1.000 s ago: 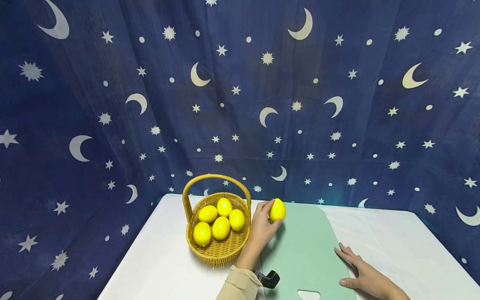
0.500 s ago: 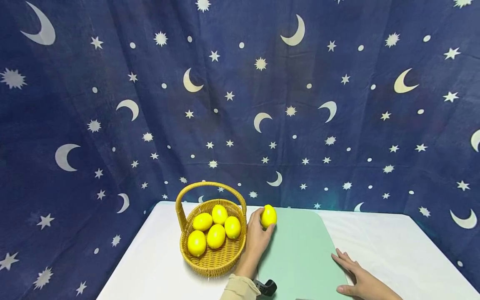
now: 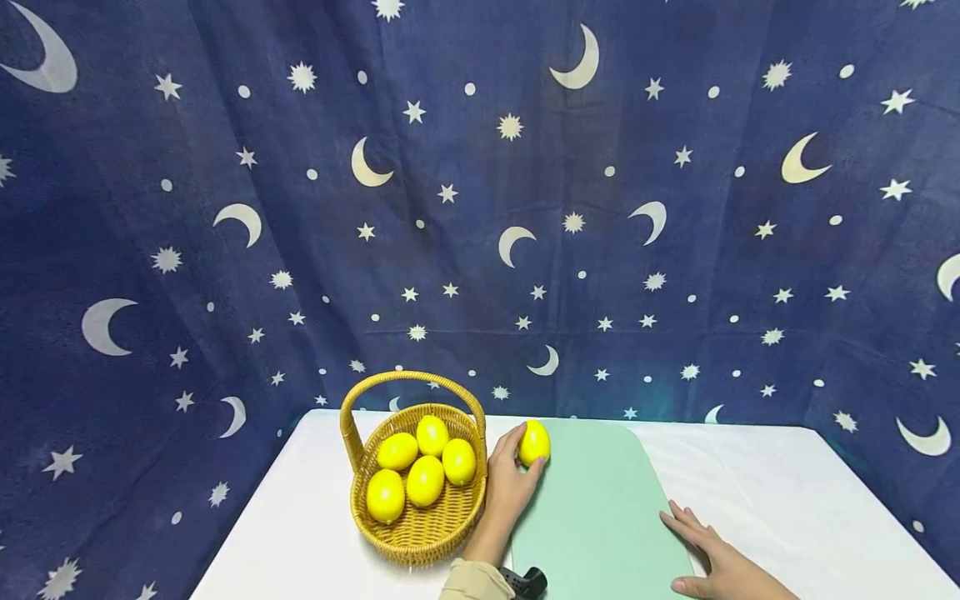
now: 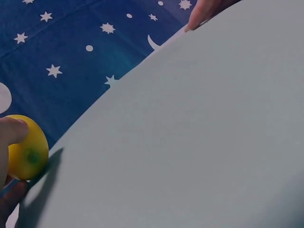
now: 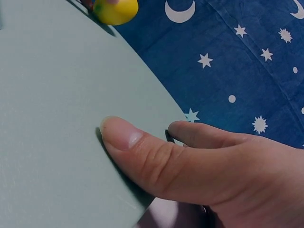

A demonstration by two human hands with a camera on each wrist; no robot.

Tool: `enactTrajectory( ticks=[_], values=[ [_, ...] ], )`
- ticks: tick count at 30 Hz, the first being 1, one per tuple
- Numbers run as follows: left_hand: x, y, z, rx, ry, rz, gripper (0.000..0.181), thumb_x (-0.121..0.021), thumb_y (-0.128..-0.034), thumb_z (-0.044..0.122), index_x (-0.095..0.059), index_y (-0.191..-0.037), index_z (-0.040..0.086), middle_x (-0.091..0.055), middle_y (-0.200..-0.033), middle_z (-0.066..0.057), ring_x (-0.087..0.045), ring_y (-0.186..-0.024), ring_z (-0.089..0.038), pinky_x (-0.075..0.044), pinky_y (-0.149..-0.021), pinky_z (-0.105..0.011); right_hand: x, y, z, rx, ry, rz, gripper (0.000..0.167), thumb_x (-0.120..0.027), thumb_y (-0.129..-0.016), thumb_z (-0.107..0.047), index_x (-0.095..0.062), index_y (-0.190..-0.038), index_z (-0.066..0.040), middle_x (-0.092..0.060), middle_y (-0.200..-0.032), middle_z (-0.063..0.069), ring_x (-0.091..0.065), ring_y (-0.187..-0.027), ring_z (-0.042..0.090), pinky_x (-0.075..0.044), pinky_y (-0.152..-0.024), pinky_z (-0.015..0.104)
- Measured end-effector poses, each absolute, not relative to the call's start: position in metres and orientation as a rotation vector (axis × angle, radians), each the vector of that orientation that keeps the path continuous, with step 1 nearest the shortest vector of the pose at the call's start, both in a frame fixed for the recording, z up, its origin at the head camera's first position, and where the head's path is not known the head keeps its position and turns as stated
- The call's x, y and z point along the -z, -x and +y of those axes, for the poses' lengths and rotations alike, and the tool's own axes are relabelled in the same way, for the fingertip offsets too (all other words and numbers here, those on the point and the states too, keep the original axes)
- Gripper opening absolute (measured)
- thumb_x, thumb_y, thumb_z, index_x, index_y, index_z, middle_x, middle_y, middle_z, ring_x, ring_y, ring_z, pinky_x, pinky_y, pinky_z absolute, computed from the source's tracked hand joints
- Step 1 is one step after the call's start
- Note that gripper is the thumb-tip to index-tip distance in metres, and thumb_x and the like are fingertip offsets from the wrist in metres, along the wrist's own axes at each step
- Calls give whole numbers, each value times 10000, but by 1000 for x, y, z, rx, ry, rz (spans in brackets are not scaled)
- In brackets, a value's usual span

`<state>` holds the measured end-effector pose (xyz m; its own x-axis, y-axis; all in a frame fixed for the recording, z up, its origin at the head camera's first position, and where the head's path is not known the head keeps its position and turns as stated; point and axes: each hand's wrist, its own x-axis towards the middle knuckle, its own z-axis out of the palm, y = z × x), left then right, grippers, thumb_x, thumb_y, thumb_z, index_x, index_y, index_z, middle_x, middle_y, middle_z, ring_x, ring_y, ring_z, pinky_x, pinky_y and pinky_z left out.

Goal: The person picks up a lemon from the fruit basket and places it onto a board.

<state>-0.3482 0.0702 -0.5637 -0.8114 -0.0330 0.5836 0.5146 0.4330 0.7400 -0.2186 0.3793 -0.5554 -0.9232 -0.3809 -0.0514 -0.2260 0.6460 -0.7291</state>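
Note:
My left hand (image 3: 510, 483) holds a yellow lemon (image 3: 535, 442) between thumb and fingers, at the far left corner of a pale green cutting board (image 3: 592, 508). In the left wrist view the lemon (image 4: 34, 154) shows a greenish tip, with the thumb against its side. Left of that hand stands a woven basket (image 3: 420, 546) with a tall handle and several lemons (image 3: 425, 481) inside. My right hand (image 3: 723, 558) lies at the board's right edge with its fingers extended. In the right wrist view its thumb (image 5: 137, 147) rests over the board; nothing is in its grasp.
A white cloth covers the table (image 3: 780, 492) around the board and basket. Behind the table's far edge hangs a dark blue curtain (image 3: 450, 250) with moons and stars. A black band (image 3: 525, 581) is on my left wrist.
The head view has shifted slightly, so the scene sits lower and further left. The left hand still grips the lemon near the same corner, and the right hand stays at the board's edge.

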Motion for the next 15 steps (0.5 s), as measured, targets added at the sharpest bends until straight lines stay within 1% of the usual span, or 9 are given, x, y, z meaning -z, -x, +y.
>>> enactTrajectory(
  ticks=[1, 2, 3, 4, 5, 6, 7, 8, 15],
  values=[
    [565, 349, 70, 1370, 420, -2164, 543, -779, -745, 100, -599, -1256, 55, -609, -1207, -128, -605, -1094, -263, -561, -835, -312, 554, 218, 378, 1110, 502, 2687, 803, -712, -809, -300, -328, -1444, 7, -133, -1482, 377, 96, -1089, -379, -143, -892, 810],
    [565, 350, 69, 1366, 434, -2157, 542, -774, -752, 105, -597, -1262, 59, -603, -1212, -126, -600, -1105, -261, -552, -866, -321, 553, 219, 378, 1112, 496, 2689, 813, -715, -803, -307, -326, -1447, 2, -137, -1467, 406, 98, -1087, -382, -138, -1017, 744],
    [566, 351, 68, 1357, 442, -2154, 540, -769, -756, 112, -597, -1267, 67, -599, -1216, -122, -594, -1115, -258, -541, -894, -329, 552, 219, 377, 1120, 503, 2696, 817, -717, -800, -311, -328, -1447, 2, -137, -1465, 412, 97, -1093, -383, -111, -1136, 614],
    [566, 352, 68, 1349, 451, -2148, 538, -765, -759, 117, -597, -1268, 67, -596, -1220, -125, -588, -1124, -262, -525, -928, -343, 552, 219, 377, 1131, 509, 2703, 820, -718, -797, -315, -331, -1447, 1, -138, -1464, 414, 96, -1102, -382, -68, -1204, 428],
    [566, 353, 67, 1340, 459, -2143, 538, -762, -759, 120, -597, -1268, 62, -592, -1217, -131, -587, -1122, -267, -523, -932, -353, 551, 219, 376, 1152, 537, 2705, 817, -718, -800, -306, -329, -1441, 18, -135, -1456, 428, 96, -1118, -375, -25, -1196, 238],
    [566, 354, 67, 1334, 463, -2141, 544, -762, -758, 125, -594, -1271, 61, -591, -1216, -132, -587, -1121, -267, -519, -938, -361, 552, 219, 376, 1170, 560, 2705, 812, -718, -803, -293, -327, -1438, 30, -136, -1446, 439, 96, -1136, -368, 28, -1112, 66],
    [566, 354, 67, 1320, 468, -2146, 552, -763, -755, 133, -591, -1274, 58, -591, -1218, -134, -586, -1124, -268, -510, -951, -371, 552, 219, 376, 1187, 562, 2696, 811, -717, -804, -287, -324, -1438, 33, -131, -1445, 442, 94, -1144, -367, 64, -972, -55],
    [567, 354, 67, 1304, 472, -2153, 566, -767, -749, 139, -586, -1279, 55, -592, -1219, -135, -586, -1126, -268, -503, -960, -379, 553, 219, 376, 1203, 573, 2697, 808, -719, -802, -277, -327, -1434, 38, -128, -1445, 442, 88, -1154, -366, 60, -825, -112],
    [572, 354, 68, 1293, 460, -2215, 621, -792, -733, 165, -567, -1303, 65, -581, -1239, -111, -574, -1149, -243, -471, -996, -378, 559, 215, 376, 1174, 609, 2745, 789, -720, -799, -272, -346, -1425, 31, -183, -1413, 460, 90, -1175, -352, 68, -847, -112]
  ],
)
